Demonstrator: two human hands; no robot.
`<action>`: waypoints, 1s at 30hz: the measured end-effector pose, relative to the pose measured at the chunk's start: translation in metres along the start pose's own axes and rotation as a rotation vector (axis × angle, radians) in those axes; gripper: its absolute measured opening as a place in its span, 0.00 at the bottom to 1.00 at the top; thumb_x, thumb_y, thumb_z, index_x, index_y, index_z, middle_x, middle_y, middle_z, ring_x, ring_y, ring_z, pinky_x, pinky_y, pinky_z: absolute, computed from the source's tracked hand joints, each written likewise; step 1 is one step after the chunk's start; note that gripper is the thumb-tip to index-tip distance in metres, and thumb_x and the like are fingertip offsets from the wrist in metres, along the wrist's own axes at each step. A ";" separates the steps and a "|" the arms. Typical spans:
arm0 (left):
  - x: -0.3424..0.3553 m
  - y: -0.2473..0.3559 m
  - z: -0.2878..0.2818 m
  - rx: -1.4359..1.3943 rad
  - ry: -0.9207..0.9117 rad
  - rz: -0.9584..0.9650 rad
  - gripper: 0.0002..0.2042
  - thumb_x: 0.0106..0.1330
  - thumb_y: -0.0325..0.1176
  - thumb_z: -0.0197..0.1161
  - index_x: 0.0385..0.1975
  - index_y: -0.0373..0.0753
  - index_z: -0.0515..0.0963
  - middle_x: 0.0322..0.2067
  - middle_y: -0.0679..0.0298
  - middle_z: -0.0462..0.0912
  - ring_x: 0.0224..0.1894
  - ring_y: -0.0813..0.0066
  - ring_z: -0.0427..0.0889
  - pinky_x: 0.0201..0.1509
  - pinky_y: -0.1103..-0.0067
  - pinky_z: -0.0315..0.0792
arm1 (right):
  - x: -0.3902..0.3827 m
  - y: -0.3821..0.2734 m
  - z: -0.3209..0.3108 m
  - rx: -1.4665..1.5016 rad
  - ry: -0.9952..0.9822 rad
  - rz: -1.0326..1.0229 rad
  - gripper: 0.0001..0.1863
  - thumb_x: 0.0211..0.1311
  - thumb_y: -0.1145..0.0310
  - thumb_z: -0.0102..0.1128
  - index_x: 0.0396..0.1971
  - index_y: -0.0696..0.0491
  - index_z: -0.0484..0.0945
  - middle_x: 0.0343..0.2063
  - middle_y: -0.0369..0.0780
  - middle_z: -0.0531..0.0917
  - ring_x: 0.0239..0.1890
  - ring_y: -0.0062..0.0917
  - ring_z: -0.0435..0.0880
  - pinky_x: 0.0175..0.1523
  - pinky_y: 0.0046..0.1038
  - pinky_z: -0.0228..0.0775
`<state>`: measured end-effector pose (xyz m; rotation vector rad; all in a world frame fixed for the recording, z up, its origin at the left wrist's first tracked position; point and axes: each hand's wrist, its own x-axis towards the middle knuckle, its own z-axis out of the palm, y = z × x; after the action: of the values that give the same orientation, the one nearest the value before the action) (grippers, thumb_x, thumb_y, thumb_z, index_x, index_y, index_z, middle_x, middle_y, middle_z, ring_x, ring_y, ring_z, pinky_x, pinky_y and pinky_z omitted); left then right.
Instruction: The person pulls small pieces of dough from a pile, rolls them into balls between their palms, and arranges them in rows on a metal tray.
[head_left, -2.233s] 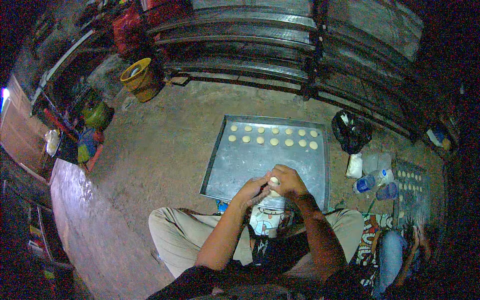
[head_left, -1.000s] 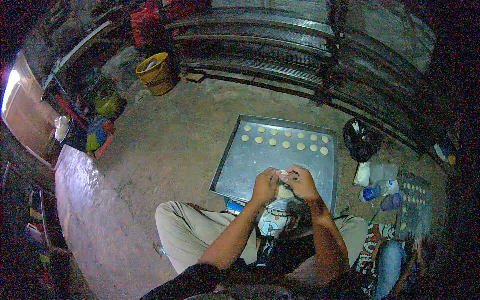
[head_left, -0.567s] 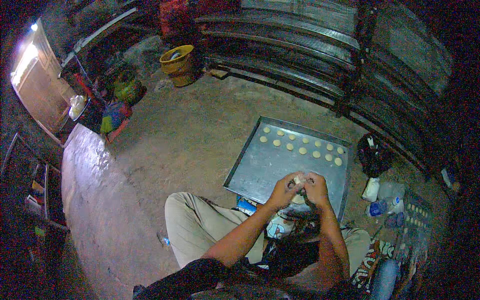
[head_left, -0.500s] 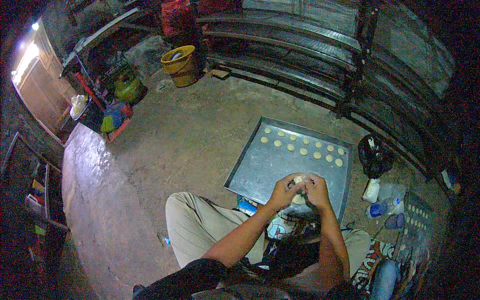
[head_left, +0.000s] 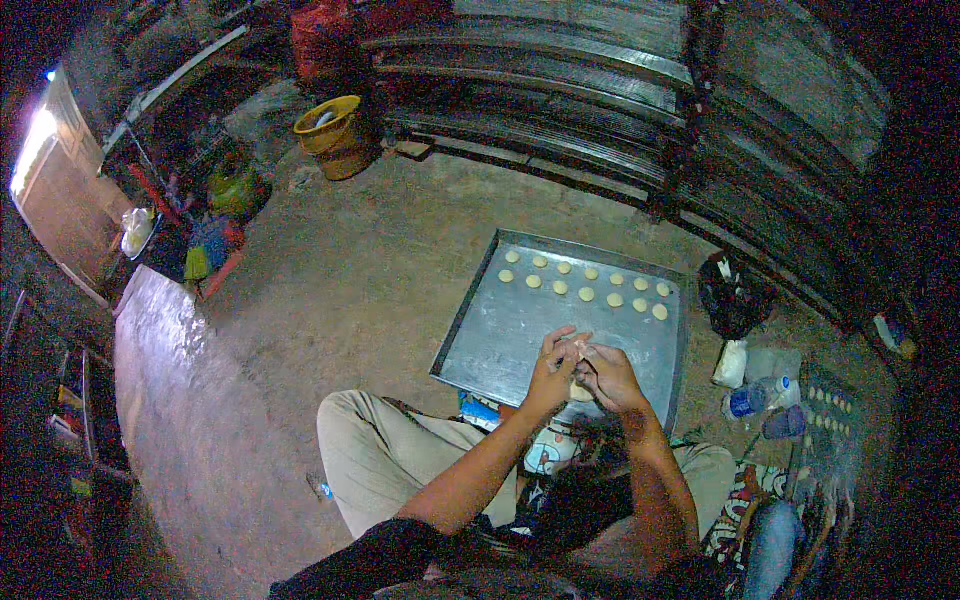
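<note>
My left hand [head_left: 551, 376] and my right hand [head_left: 612, 378] meet over the near edge of a large metal baking tray [head_left: 480, 335]. Their fingertips are closed together around a small pale piece of dough [head_left: 582, 350], mostly covered by the fingers. Just beneath the hands shows a larger pale lump of dough [head_left: 580, 392], partly hidden by them. Along the far side of the tray lie two rows of small flat dough rounds [head_left: 587, 294].
To the right are a black plastic bag [head_left: 733, 295], a white packet [head_left: 731, 363], a bottle with a blue label [head_left: 757, 397], a purple cup [head_left: 785, 423] and another tray [head_left: 828, 445] with dough rounds. Dark shelving [head_left: 540, 120] and a yellow bucket [head_left: 336, 140] stand at the back.
My hands have shifted their hold, and the dough between them is now more covered by the fingers. The whole view has swung slightly, so the surroundings sit further left.
</note>
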<state>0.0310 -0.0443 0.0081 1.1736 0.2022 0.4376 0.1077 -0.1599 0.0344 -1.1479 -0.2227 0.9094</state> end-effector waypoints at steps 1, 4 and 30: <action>-0.002 0.003 0.004 0.088 -0.010 0.053 0.13 0.73 0.34 0.53 0.50 0.35 0.79 0.61 0.58 0.68 0.59 0.67 0.71 0.60 0.73 0.69 | 0.000 0.002 -0.005 0.009 -0.032 -0.001 0.12 0.71 0.66 0.54 0.44 0.60 0.79 0.35 0.37 0.82 0.35 0.20 0.80 0.42 0.26 0.73; -0.005 0.015 0.002 0.417 -0.072 0.187 0.16 0.73 0.35 0.53 0.56 0.36 0.76 0.61 0.55 0.70 0.60 0.63 0.71 0.61 0.72 0.68 | 0.005 0.003 -0.002 -0.114 0.016 -0.057 0.11 0.71 0.68 0.54 0.44 0.60 0.78 0.36 0.38 0.82 0.36 0.20 0.80 0.41 0.26 0.73; 0.004 0.022 -0.002 -0.150 -0.206 -0.036 0.21 0.75 0.41 0.51 0.62 0.35 0.70 0.59 0.55 0.74 0.57 0.68 0.76 0.59 0.74 0.72 | -0.004 -0.005 0.024 -0.277 0.158 -0.153 0.13 0.71 0.63 0.55 0.39 0.58 0.80 0.25 0.32 0.78 0.25 0.14 0.73 0.30 0.19 0.65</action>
<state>0.0289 -0.0336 0.0280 1.0575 0.0110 0.2925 0.0937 -0.1469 0.0503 -1.4318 -0.3093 0.6626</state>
